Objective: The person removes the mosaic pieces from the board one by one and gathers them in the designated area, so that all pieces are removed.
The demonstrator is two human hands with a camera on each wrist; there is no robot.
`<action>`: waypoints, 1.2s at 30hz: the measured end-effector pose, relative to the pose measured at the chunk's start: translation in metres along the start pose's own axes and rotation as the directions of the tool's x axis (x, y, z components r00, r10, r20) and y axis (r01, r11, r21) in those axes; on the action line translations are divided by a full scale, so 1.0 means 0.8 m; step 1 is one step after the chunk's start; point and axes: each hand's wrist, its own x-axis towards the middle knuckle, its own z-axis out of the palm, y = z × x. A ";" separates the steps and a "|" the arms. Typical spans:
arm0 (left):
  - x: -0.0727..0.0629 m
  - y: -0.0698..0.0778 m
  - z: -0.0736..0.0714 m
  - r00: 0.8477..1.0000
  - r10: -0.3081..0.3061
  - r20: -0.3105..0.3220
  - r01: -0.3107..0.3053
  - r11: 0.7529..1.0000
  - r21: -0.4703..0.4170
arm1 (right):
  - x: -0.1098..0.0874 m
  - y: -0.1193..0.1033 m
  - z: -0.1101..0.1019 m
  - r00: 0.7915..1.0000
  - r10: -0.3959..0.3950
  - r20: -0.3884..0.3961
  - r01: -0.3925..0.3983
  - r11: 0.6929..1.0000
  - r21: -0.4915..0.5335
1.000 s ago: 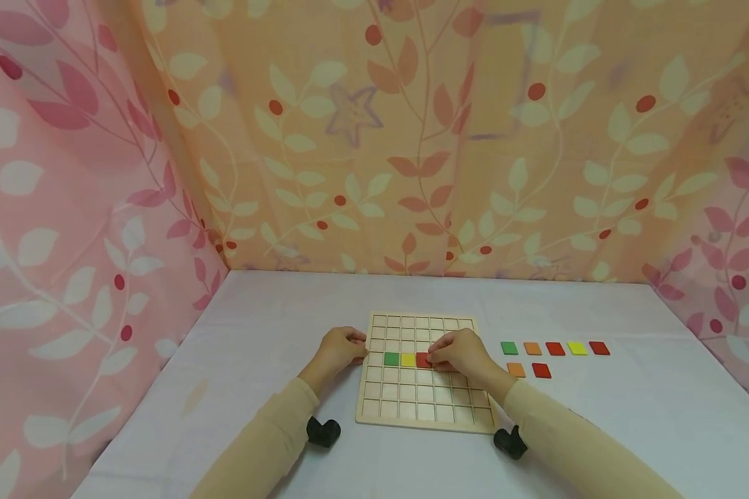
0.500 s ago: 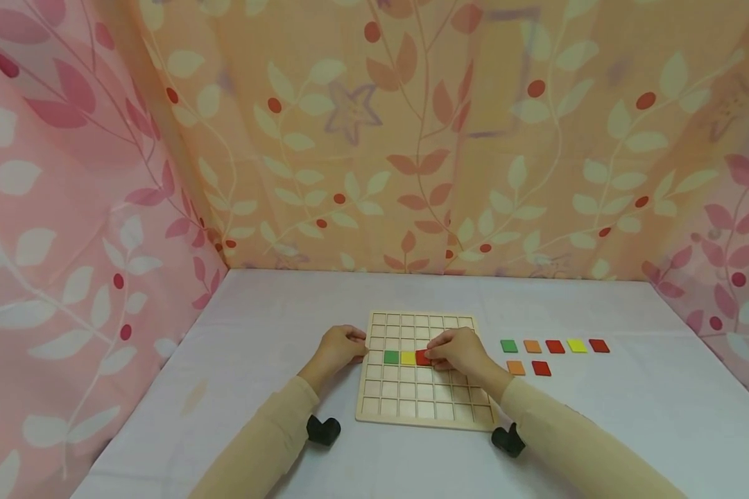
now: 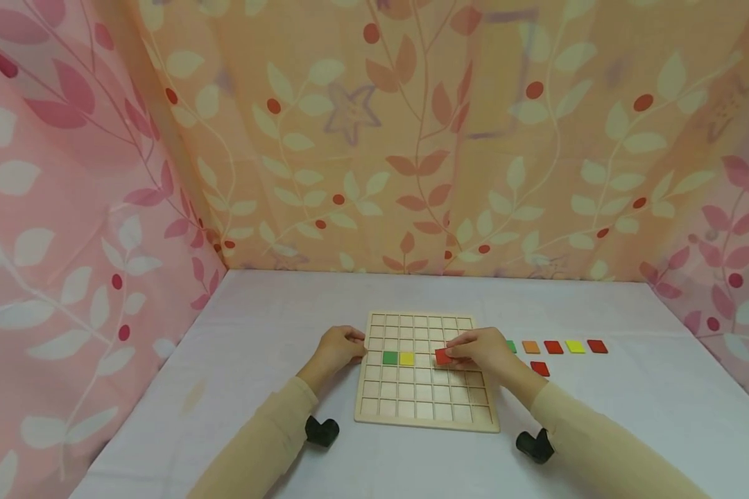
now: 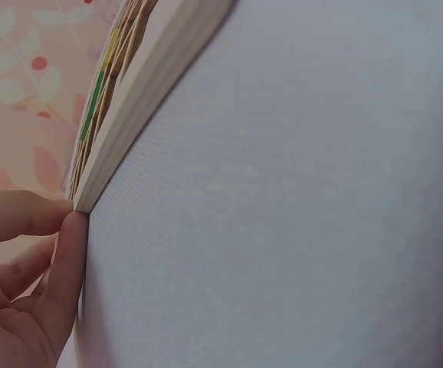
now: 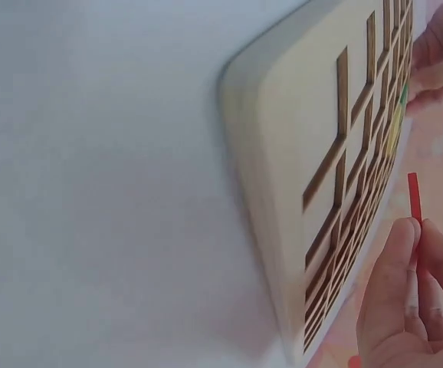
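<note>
A pale wooden grid board [image 3: 426, 423] lies on the white table, with a green tile [image 3: 390, 358] and a yellow tile [image 3: 407, 358] side by side in one row. Thumb and finger of my left hand [image 3: 339, 346] pinch the board's left edge, also seen close up in the left wrist view. My right hand [image 3: 485, 352] pinches a thin red square tile [image 3: 442, 357] over the right half of the board. In the right wrist view the red tile [image 5: 414, 198] stands edge-on, up from the fingertips and apart from the grid.
Right of the board lie loose tiles: an orange tile [image 3: 530, 347], a yellow one [image 3: 575, 346], several red ones such as the red tile [image 3: 539, 369], and a green tile [image 3: 511, 346] partly hidden by my right hand. Floral cloth [image 3: 349, 173] hangs behind the table.
My right hand has lifted the red tile from beside the yellow one and moved it right. The front orange tile is now covered by the right arm. The left hand stays put.
</note>
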 end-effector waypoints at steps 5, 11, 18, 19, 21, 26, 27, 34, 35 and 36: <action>0.003 -0.003 0.001 1.000 0.011 0.002 -0.011 1.000 0.002 | -0.008 0.005 -0.025 1.000 0.006 0.006 -0.006 0.999 -0.034; 0.002 -0.005 0.001 1.000 0.002 0.002 -0.002 1.000 -0.007 | -0.017 0.012 -0.052 0.998 0.042 -0.036 -0.047 0.989 -0.138; 0.003 -0.003 0.001 1.000 0.001 -0.002 -0.001 1.000 0.008 | -0.028 0.018 -0.083 0.999 0.048 -0.015 -0.050 0.985 -0.164; 0.003 -0.003 0.001 1.000 0.001 -0.003 -0.001 1.000 0.009 | -0.029 0.018 -0.087 0.998 0.057 -0.015 -0.058 0.986 -0.154; 0.003 -0.003 0.001 1.000 0.002 -0.004 -0.002 1.000 0.008 | -0.031 0.020 -0.096 0.997 0.071 -0.013 -0.072 0.989 -0.131; 0.002 -0.004 0.001 1.000 0.003 -0.002 -0.003 1.000 0.008 | -0.035 0.027 -0.116 0.996 0.084 -0.021 -0.086 0.987 -0.133; 0.002 -0.004 0.001 1.000 0.003 -0.005 -0.003 1.000 0.009 | -0.036 0.028 -0.120 0.997 0.077 -0.024 -0.080 0.987 -0.138; 0.003 -0.004 0.002 1.000 0.006 -0.014 -0.006 1.000 0.018 | -0.044 0.034 -0.149 0.996 0.078 -0.048 -0.084 0.987 -0.136; 0.004 -0.004 0.002 1.000 0.007 -0.014 -0.007 1.000 0.019 | -0.045 0.035 -0.153 0.995 0.081 -0.052 -0.088 0.985 -0.148; 0.004 -0.004 0.003 1.000 0.008 -0.012 -0.008 1.000 0.019 | -0.046 0.036 -0.157 0.995 0.083 -0.057 -0.091 0.983 -0.161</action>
